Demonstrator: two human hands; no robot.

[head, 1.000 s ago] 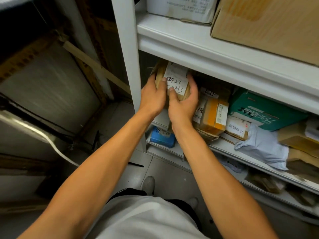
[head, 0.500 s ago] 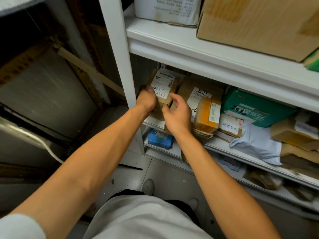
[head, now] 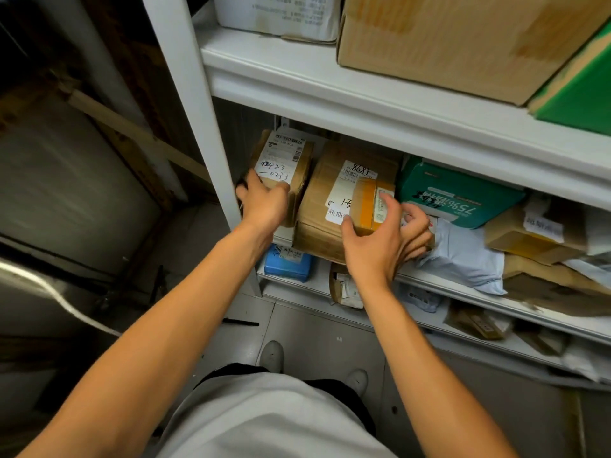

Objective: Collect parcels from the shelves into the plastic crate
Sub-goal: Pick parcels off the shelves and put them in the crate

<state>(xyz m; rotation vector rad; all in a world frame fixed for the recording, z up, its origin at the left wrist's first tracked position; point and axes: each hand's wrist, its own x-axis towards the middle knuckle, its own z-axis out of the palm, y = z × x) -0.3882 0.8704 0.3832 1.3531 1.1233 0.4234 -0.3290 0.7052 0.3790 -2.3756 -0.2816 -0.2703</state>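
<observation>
My left hand (head: pixel 264 201) holds the small taped parcel (head: pixel 284 166) at the far left of the middle shelf (head: pixel 380 123), its grip closed around the parcel's lower end, label facing me. My right hand (head: pixel 383 241) has a wide grip, fingers spread and curved over the small orange-taped box (head: pixel 368 201) that lies on the large brown parcel (head: pixel 317 206). Just right stands a green box (head: pixel 459 196), then a grey mailer bag (head: pixel 463 256). A blue packet (head: pixel 287 262) lies on the shelf below.
</observation>
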